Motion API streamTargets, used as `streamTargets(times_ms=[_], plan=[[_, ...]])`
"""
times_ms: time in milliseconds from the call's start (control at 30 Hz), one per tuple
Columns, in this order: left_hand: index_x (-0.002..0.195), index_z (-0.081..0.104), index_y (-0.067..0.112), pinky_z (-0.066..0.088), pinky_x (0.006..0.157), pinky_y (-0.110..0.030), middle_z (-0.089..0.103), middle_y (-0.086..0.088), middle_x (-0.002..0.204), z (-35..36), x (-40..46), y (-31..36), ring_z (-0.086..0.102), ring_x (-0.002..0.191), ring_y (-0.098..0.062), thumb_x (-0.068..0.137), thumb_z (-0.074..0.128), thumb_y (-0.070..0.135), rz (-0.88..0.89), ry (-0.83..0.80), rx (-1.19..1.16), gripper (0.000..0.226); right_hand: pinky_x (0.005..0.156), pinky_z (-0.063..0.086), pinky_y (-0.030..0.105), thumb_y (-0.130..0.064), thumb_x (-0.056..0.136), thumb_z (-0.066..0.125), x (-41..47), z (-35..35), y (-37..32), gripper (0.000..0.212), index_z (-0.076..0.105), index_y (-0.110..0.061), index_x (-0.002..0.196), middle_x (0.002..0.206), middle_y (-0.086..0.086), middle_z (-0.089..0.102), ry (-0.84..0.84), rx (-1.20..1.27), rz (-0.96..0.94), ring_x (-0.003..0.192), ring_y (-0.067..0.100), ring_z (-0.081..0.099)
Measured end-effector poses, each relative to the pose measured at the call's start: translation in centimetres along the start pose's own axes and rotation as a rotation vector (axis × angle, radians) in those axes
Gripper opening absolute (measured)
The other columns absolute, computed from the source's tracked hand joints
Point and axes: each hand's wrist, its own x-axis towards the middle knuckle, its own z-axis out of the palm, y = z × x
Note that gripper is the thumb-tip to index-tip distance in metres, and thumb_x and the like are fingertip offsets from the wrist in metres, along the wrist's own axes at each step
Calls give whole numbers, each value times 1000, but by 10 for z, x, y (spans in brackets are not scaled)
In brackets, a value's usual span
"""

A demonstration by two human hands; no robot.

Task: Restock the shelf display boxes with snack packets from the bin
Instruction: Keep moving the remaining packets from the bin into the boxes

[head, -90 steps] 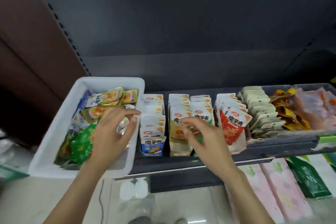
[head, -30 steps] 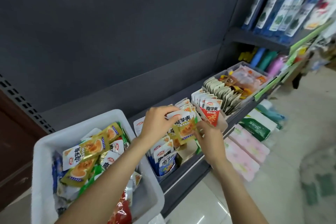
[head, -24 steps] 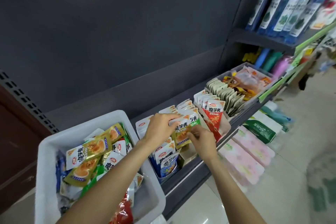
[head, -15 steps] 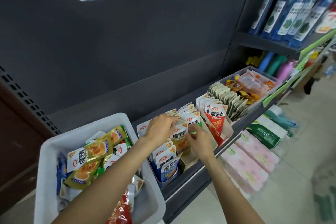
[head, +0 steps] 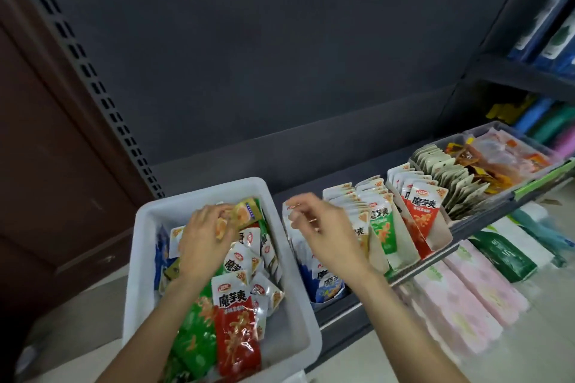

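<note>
A white plastic bin (head: 298, 314) at lower left holds a loose heap of snack packets in yellow, green, red and blue. My left hand (head: 202, 242) is inside it, fingers closed on a yellow packet (head: 239, 216) near the far wall. My right hand (head: 326, 233) hovers with fingers spread and nothing in it, over the blue packets' display box (head: 326, 284) just right of the bin. Further right along the dark shelf stand a green packets' box (head: 384, 232) and a red packets' box (head: 424, 211), both filled with upright packets.
A grey tray (head: 510, 186) with beige sachets and orange packets sits at the shelf's right end. Pink and green packs (head: 473, 292) lie on the lower shelf. Blue bottles (head: 557, 31) stand on an upper right shelf. A brown panel is at left.
My left hand left the display boxes, swung back into the bin and closed on a yellow packet. My right hand let go of the upright packets and drifted left, open. The view tilted toward the bin.
</note>
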Motion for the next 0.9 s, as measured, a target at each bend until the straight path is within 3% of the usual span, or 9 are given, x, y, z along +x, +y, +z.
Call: streamTargets(times_ms=[67,233,333,467,533,633,700,767,900], plan=[[122,57,16,42,92,-39,61,-7,118,12,-4,-38,55,107,-26,86,62,25,-116,-157,122,38,78,51,25,-9,94,49,14,38,2,28,59,-17,119,102,2,67,-152,-138,-72,89,13,62],[137,41,22,35,106,-42,49,-6,135,31,-4,-96,44,124,-27,87,43,52,-274,-407,292,58,99,43,39,0,91,47,55,117,16,46,43,-7,136,137,15,44,-461,-503,-98,121,32,48],[143,33,20,27,112,-39,35,-6,145,32,-8,-95,31,134,-26,92,47,41,-272,-423,251,57,105,37,40,-3,90,48,79,150,30,48,39,-6,138,138,17,40,-482,-516,34,127,34,39],[144,29,25,30,111,-38,30,1,150,33,-16,-94,28,137,-21,91,52,37,-208,-433,319,60,104,38,34,-10,90,55,91,174,36,52,36,-9,139,138,16,41,-348,-312,332,124,31,44],[142,35,25,29,112,-36,36,2,148,32,-19,-95,32,135,-20,90,55,32,-217,-409,221,56,95,42,29,-10,89,60,87,176,37,50,41,-11,134,131,11,52,-327,-219,397,118,27,52],[132,49,23,38,104,-38,49,0,136,25,-23,-92,43,126,-24,85,62,30,-239,-222,109,50,93,46,25,-12,88,61,75,169,39,36,58,-15,124,124,5,62,-278,-142,408,111,22,59],[128,51,17,37,100,-40,49,-6,131,18,-23,-86,42,123,-28,81,69,28,-373,-38,25,52,88,53,34,-11,90,58,63,157,35,30,62,-19,119,116,6,66,-164,16,441,98,21,65],[129,48,16,37,100,-38,46,-6,131,4,-21,-67,40,123,-26,81,71,29,-551,78,-255,55,70,58,34,-6,92,55,46,137,26,19,59,-17,108,106,6,65,-54,285,483,78,13,68],[126,53,22,45,93,-32,62,3,120,-29,-8,-6,59,110,-15,87,60,39,-701,-185,-1034,43,58,54,22,0,93,53,15,95,12,10,53,-5,101,99,6,63,27,625,473,70,9,68]])
